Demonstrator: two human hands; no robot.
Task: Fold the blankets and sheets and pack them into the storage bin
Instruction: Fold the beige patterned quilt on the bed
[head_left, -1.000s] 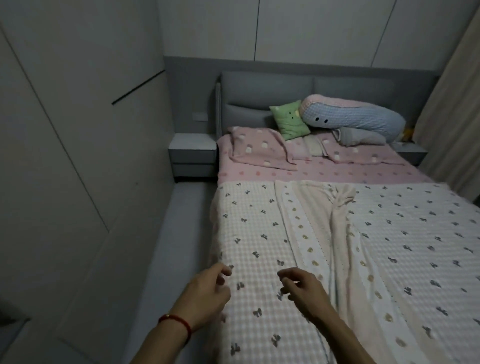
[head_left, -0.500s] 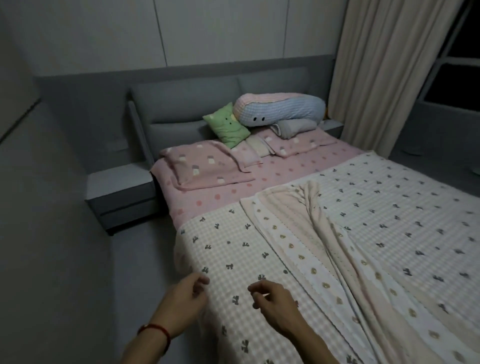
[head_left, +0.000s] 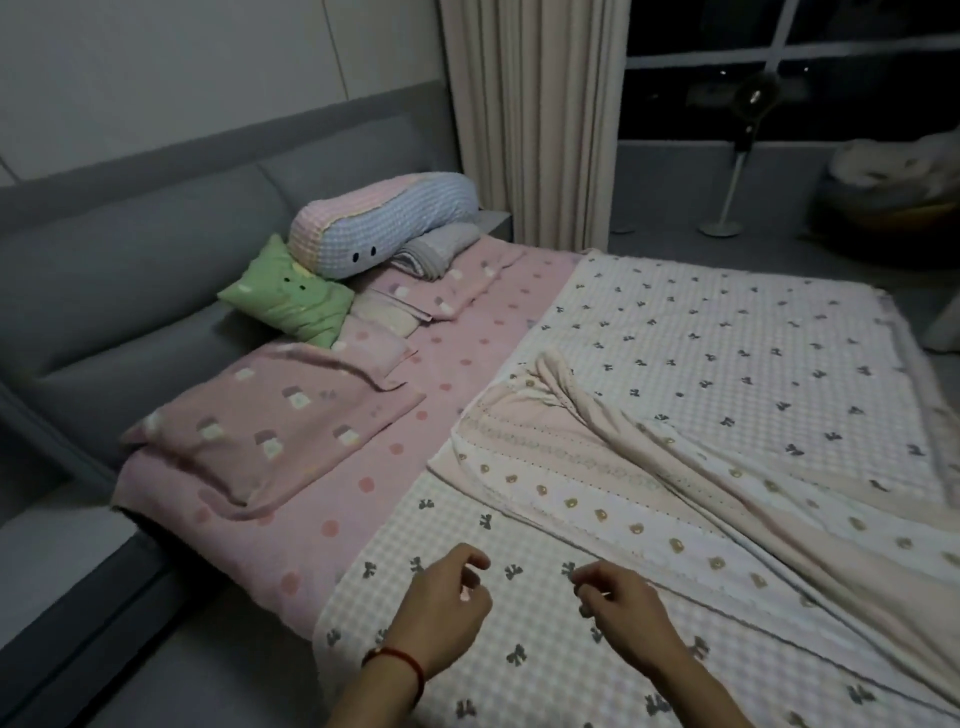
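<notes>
A checked blanket with small grey bows (head_left: 727, 338) lies spread flat over the bed. On top of it, running down the middle, lies a cream blanket with small bear prints (head_left: 613, 499), rumpled into a long ridge. My left hand (head_left: 441, 618), with a red string at the wrist, hovers over the bow blanket's near corner, fingers curled and holding nothing. My right hand (head_left: 623, 618) hangs beside it, fingers loosely pinched and empty. No storage bin is in view.
A pink dotted sheet (head_left: 457, 332) covers the mattress by the grey headboard (head_left: 156, 249). On it lie pink pillows (head_left: 270, 421), a green cushion (head_left: 291, 296) and a long blue bolster (head_left: 379, 223). A curtain (head_left: 535, 119), a standing fan (head_left: 737, 140) and a dark window stand beyond the bed.
The view has swung to the right, from the left wall to the curtain, window and fan. Both hands stay low over the bow blanket's near edge, fingers still curled and empty.
</notes>
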